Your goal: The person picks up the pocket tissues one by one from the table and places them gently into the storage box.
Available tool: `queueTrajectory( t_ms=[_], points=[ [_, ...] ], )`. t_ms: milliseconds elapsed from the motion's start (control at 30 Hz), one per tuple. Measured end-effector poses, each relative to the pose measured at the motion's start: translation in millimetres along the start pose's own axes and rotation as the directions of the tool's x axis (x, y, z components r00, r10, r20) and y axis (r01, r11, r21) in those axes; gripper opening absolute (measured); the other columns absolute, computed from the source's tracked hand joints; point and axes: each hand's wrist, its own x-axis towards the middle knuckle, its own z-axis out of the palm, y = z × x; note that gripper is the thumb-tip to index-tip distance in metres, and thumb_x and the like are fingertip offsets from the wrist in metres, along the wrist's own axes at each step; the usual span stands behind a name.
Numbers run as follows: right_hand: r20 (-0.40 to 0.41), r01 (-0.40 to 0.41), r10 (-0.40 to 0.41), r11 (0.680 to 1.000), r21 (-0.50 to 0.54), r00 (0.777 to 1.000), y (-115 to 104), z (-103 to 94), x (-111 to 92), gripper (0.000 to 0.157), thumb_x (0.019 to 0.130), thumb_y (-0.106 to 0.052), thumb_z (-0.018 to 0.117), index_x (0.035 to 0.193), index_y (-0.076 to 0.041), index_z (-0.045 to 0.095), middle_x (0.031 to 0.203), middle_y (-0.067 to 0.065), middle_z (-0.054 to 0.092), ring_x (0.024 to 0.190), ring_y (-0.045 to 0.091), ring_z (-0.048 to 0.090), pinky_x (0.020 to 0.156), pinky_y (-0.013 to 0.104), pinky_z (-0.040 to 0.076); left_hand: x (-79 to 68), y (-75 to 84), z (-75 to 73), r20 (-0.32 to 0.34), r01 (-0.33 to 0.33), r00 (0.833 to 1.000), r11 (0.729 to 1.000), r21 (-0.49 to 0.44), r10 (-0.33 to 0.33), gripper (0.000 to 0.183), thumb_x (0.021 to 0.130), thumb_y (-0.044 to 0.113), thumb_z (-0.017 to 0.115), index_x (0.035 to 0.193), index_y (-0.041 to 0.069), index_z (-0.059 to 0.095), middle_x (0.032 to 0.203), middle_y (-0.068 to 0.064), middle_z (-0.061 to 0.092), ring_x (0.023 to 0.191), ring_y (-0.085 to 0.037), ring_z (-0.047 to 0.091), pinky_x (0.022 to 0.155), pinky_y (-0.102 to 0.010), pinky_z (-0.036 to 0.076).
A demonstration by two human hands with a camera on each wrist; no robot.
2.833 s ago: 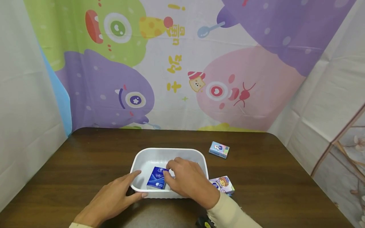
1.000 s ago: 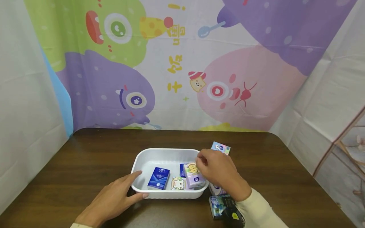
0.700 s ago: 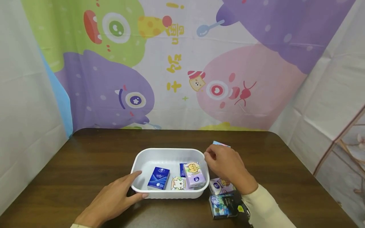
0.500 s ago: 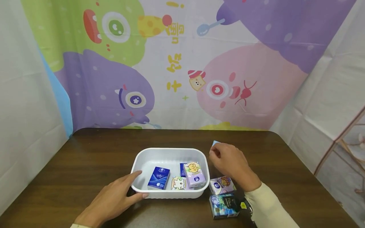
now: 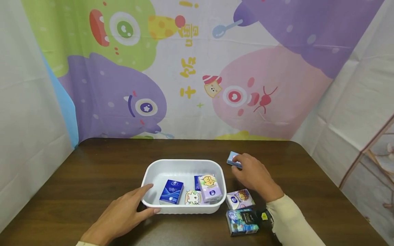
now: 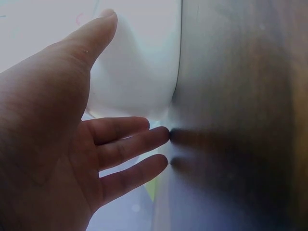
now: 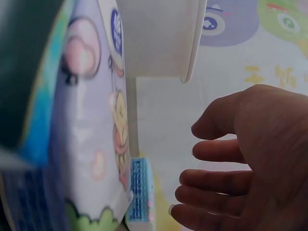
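Observation:
My left hand (image 5: 121, 213) rests at the near left corner of a white plastic tray (image 5: 184, 210), fingers straight and thumb against its front. In the left wrist view its fingers (image 6: 134, 180) stretch beside the tray wall to the tabletop. My right hand (image 5: 255, 176) hovers at a light blue tissue pack (image 5: 232, 159) on the far right of the table, covering part of it. The right wrist view shows loosely spread fingers (image 7: 216, 179) with nothing between them. Inside the tray lie a dark blue tissue pack (image 5: 171, 192), a lilac one (image 5: 210, 189) and a white bear-print one (image 5: 192, 197).
Right of the tray, a lilac balloon-print tissue pack (image 5: 240, 200) lies beside a blue-green pack (image 5: 241, 222) on the brown table (image 5: 101, 171). Part of another dark blue pack (image 5: 197, 183) shows behind the lilac one in the tray. A cartoon curtain (image 5: 191, 119) hangs behind.
My right hand has left the tray and moved right and away to the light blue pack, its fingers loosening. The lilac pack shows in the tray. My left hand has stayed put.

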Motion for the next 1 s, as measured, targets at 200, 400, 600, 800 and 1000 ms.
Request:
queueTrajectory(
  t_ms=[200,400,600,800,1000],
  points=[
    [0.062,0.006,-0.006,1.0,-0.004,0.998,7,1.4,1,0.041,0.092,-0.026,0.065,0.127,-0.004,0.065,0.127,0.015,0.064,0.115,0.033,0.061,0.098,0.052,0.047,-0.3,0.2,-0.2,-0.006,-0.004,1.0,1.0,0.005,0.004,0.089,0.082,0.079,0.058,0.145,0.017,0.053,0.136,-0.013,0.06,0.121,-0.036,0.059,0.092,-0.06,0.048],
    [0.094,0.006,-0.007,1.0,0.016,0.996,13,4.7,2,0.05,0.093,-0.025,0.064,0.137,-0.002,0.058,0.141,0.019,0.056,0.125,0.036,0.055,0.105,0.054,0.041,-0.6,0.1,-0.3,-0.009,-0.009,1.0,1.0,0.008,0.009,0.089,0.082,0.079,0.058,0.145,0.017,0.053,0.136,-0.014,0.061,0.122,-0.036,0.059,0.093,-0.06,0.048],
    [0.139,-0.002,0.0,1.0,0.013,0.99,17,8.4,2,0.051,0.094,-0.026,0.06,0.138,-0.001,0.058,0.153,0.018,0.042,0.135,0.039,0.046,0.107,0.055,0.039,0.2,0.2,0.3,-0.013,-0.012,1.0,1.0,0.009,0.012,0.089,0.082,0.079,0.058,0.145,0.017,0.053,0.136,-0.013,0.061,0.121,-0.035,0.059,0.092,-0.06,0.048],
    [0.153,0.0,0.002,1.0,-0.015,0.988,20,9.8,1,0.051,0.094,-0.026,0.06,0.139,-0.001,0.058,0.154,0.017,0.042,0.136,0.04,0.044,0.108,0.056,0.037,0.3,0.5,-0.1,-0.021,-0.021,1.0,1.0,0.014,0.021,0.088,0.082,0.079,0.057,0.145,0.017,0.053,0.135,-0.013,0.061,0.121,-0.036,0.059,0.091,-0.06,0.048],
    [0.166,-0.018,0.028,0.998,-0.059,0.986,19,11.9,1,0.046,0.094,-0.027,0.063,0.133,-0.002,0.062,0.142,0.019,0.054,0.13,0.04,0.05,0.105,0.057,0.04,-0.6,0.2,-0.2,-0.025,-0.029,0.999,0.999,0.016,0.03,0.089,0.083,0.079,0.057,0.145,0.016,0.053,0.136,-0.014,0.061,0.121,-0.037,0.059,0.091,-0.06,0.048]
  ],
)
